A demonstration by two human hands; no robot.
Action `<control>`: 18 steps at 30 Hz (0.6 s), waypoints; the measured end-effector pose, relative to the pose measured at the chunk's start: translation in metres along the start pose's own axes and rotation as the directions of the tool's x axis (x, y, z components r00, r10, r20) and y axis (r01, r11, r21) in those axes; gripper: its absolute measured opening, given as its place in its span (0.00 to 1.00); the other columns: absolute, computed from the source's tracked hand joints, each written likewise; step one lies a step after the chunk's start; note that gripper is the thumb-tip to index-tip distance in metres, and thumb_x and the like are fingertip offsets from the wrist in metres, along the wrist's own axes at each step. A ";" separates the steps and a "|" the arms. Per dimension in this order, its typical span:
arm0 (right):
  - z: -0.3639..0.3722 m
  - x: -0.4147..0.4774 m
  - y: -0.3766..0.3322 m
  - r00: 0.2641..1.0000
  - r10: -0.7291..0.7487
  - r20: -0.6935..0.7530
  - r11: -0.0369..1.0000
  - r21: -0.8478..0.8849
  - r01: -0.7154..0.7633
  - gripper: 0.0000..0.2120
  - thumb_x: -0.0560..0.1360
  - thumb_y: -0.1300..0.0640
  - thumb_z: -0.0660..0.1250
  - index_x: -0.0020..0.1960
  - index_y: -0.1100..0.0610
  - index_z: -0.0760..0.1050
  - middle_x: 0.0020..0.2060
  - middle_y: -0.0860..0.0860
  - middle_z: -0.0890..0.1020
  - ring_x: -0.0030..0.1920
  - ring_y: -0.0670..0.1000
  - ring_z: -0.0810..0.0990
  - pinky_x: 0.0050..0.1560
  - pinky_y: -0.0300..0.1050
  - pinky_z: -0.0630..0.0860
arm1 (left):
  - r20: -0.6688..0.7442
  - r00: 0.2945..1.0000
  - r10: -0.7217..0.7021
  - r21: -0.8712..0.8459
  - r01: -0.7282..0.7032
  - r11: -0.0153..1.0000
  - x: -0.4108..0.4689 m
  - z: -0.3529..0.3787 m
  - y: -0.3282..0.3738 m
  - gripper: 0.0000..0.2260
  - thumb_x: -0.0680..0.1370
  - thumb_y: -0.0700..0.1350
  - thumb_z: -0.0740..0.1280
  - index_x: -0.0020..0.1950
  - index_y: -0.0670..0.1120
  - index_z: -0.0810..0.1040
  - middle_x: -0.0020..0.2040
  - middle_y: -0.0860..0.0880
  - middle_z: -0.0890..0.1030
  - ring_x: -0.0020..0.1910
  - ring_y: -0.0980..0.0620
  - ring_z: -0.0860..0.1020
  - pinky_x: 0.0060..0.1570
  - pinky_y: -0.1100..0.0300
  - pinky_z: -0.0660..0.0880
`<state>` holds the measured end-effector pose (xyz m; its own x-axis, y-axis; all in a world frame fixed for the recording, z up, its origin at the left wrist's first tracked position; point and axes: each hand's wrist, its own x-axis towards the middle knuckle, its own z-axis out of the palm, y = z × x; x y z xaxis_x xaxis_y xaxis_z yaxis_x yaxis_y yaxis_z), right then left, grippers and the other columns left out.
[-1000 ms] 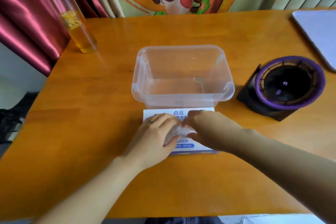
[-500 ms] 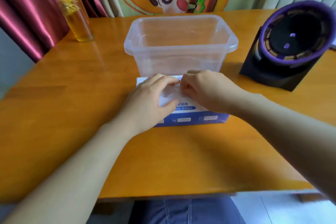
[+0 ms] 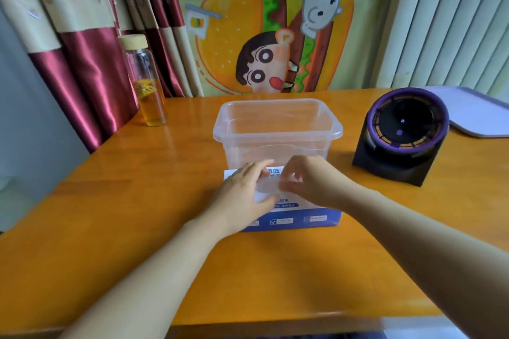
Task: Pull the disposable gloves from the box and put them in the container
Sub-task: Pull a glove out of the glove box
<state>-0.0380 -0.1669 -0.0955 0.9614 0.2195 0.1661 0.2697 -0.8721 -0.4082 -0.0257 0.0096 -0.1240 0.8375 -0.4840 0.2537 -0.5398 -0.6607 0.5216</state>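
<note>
A white and blue glove box [image 3: 292, 217] lies flat on the wooden table, just in front of a clear plastic container [image 3: 278, 132] that holds nothing. My left hand [image 3: 242, 195] rests on the box's left half with its fingers lying flat and its thumb near the opening. My right hand [image 3: 308, 181] is over the opening, fingertips pinching a clear thin glove [image 3: 268, 187] that bulges out of the box. The opening itself is hidden by both hands.
A glass bottle with yellow liquid [image 3: 146, 85] stands at the back left of the table [image 3: 110, 201]. A black and purple round device [image 3: 399, 135] sits to the right of the container. A pale tray [image 3: 479, 110] lies at the far right.
The camera has tilted up, so the wall and curtains now show. Both hands stay on the box; my right fingertips have closed on the glove film at the opening.
</note>
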 end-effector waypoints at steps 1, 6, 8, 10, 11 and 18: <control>0.000 0.001 -0.002 1.000 0.002 -0.026 0.999 0.045 -0.001 0.10 0.76 0.52 0.67 0.53 0.56 0.80 0.50 0.50 0.82 0.43 0.45 0.74 0.42 0.35 0.71 | 0.004 1.000 -0.003 0.000 0.003 1.000 0.001 0.000 -0.001 0.30 0.77 0.54 0.68 0.75 0.53 0.60 0.70 0.54 0.69 0.67 0.57 0.68 0.61 0.66 0.64; 0.004 0.004 -0.014 0.974 -0.032 -0.222 0.979 0.191 0.076 0.08 0.78 0.55 0.64 0.51 0.56 0.80 0.43 0.44 0.80 0.43 0.42 0.75 0.42 0.27 0.69 | -0.001 1.000 -0.009 -0.014 0.009 1.000 0.003 0.000 -0.005 0.35 0.75 0.57 0.69 0.77 0.56 0.56 0.74 0.57 0.64 0.70 0.55 0.66 0.67 0.57 0.69; 0.006 0.006 -0.014 0.958 -0.027 -0.284 0.978 0.192 0.085 0.08 0.79 0.56 0.63 0.50 0.56 0.80 0.41 0.42 0.78 0.42 0.41 0.75 0.41 0.26 0.69 | -0.011 1.000 -0.012 -0.016 0.012 1.000 0.003 0.001 -0.007 0.36 0.74 0.58 0.69 0.77 0.58 0.54 0.75 0.58 0.63 0.70 0.55 0.66 0.66 0.56 0.71; 0.007 0.009 -0.010 0.940 0.015 -0.342 0.969 0.239 0.071 0.07 0.78 0.56 0.64 0.48 0.56 0.79 0.39 0.43 0.79 0.40 0.42 0.77 0.39 0.29 0.70 | -0.019 1.000 -0.003 -0.012 0.003 1.000 0.002 0.001 -0.007 0.37 0.74 0.59 0.69 0.77 0.58 0.52 0.75 0.58 0.63 0.69 0.56 0.67 0.64 0.58 0.72; 0.007 0.011 -0.008 0.930 0.043 -0.366 0.961 0.268 0.062 0.06 0.78 0.57 0.64 0.46 0.56 0.79 0.38 0.44 0.79 0.38 0.43 0.78 0.38 0.30 0.70 | -0.025 1.000 0.004 -0.012 -0.004 1.000 0.002 0.001 -0.007 0.37 0.74 0.59 0.69 0.77 0.58 0.52 0.75 0.58 0.63 0.69 0.57 0.67 0.63 0.58 0.73; 0.006 -0.002 -0.004 0.919 0.160 -0.361 0.927 0.376 -0.014 0.14 0.74 0.42 0.64 0.41 0.52 0.74 0.33 0.42 0.77 0.34 0.41 0.75 0.33 0.31 0.68 | -0.015 1.000 -0.009 -0.058 0.008 0.998 0.000 0.001 -0.005 0.38 0.74 0.57 0.69 0.77 0.60 0.50 0.75 0.57 0.64 0.70 0.57 0.67 0.63 0.57 0.74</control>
<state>-0.0404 -0.1616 -0.0996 0.9066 -0.0960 0.4110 0.2570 -0.6469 -0.7180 -0.0234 0.0127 -0.1276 0.8436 -0.4690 0.2615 -0.5271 -0.6301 0.5702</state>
